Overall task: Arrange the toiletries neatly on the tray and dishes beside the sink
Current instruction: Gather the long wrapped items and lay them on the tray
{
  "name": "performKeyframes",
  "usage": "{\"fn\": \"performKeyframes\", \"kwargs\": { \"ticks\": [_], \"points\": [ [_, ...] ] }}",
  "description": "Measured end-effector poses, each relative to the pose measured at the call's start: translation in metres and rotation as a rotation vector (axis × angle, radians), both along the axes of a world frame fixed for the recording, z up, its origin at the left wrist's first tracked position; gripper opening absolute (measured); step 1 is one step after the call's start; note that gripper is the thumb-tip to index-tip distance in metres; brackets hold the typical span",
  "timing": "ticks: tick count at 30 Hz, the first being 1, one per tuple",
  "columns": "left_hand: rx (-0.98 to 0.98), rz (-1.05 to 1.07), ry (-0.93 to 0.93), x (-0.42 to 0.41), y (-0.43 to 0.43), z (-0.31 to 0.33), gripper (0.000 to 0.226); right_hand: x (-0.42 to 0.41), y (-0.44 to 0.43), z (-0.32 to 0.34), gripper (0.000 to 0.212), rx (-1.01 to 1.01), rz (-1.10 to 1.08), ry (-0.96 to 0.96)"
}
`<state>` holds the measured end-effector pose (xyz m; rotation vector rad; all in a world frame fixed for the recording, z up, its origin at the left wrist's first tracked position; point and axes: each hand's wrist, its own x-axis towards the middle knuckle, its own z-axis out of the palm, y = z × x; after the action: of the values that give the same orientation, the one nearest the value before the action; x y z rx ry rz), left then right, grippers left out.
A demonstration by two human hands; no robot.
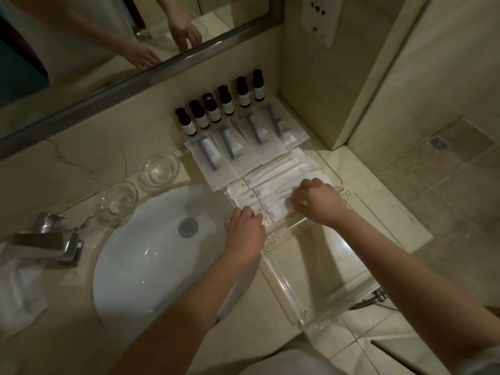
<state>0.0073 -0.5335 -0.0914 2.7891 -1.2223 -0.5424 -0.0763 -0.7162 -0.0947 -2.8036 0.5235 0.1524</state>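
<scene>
Far left of frame: metal tap (51, 239) w/ a white cloth (19, 288) below it. White sink basin (140, 266) fills lower left-centre, and two clear glass dishes (117, 203) sit on the counter along its upper rim. Centre: L hand (244, 231), fingers curled, pinches the left end of the nearest of the long white packets (270, 196), which lie side by side across the clear tray (281, 288). Above them, toothbrush sachets (238, 147) in a row, then six dark-capped bottles (219, 106) upright along the wall. R hand (316, 201), fingers curled down, holds the packets' right end. Wall socket (319, 17) top right.
</scene>
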Motion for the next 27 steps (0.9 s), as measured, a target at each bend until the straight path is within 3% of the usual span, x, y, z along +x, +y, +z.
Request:
{"fn": "performKeyframes", "kwargs": {
  "ticks": [8,21,27],
  "points": [
    [0.042,-0.033,0.033,0.0,-0.002,0.003,0.032,0.007,-0.002,0.007,0.023,0.019,-0.006,0.116],
    [0.01,0.018,-0.011,0.0,0.0,0.003,0.029,0.009,0.008,0.008,0.013,0.067,-0.113,0.105],
    [-0.026,0.033,0.003,0.003,0.005,0.007,0.033,0.007,0.013,0.014,0.025,0.091,-0.122,0.093]
  ]
}}
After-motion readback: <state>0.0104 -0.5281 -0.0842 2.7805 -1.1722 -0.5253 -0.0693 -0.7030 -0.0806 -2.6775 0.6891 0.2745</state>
